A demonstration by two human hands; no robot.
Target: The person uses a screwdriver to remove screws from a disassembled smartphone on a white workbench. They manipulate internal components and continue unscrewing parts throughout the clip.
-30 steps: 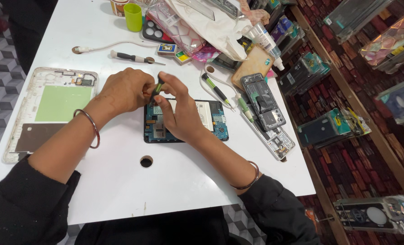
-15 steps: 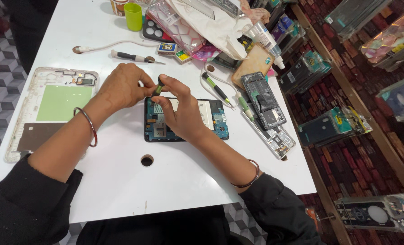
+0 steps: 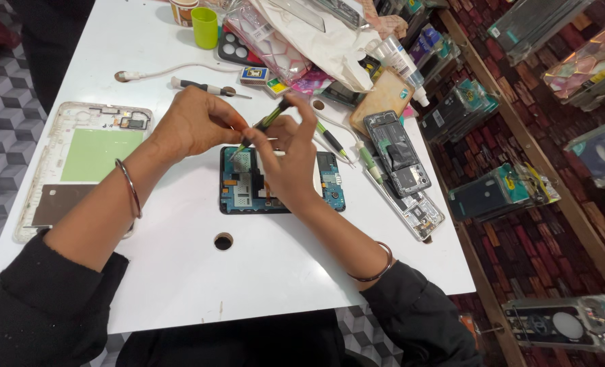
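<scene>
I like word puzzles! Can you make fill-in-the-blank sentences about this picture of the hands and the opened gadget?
1. The right hand holds a thin ____ screwdriver.
2. The opened tablet lies on a ____ table.
3. The cup at the far edge is ____.
4. Each wrist wears a ____.

Missing words: green; white; green; bangle

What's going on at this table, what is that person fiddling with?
A person sits at a white table over an opened tablet whose circuit boards are bare. The right hand holds a slim green-tipped screwdriver slanted down towards the tablet, and the left hand meets it at the lower end. The tablet's white back cover lies off to the left, and an opened phone, more screwdrivers and a green cup lie round about.
</scene>
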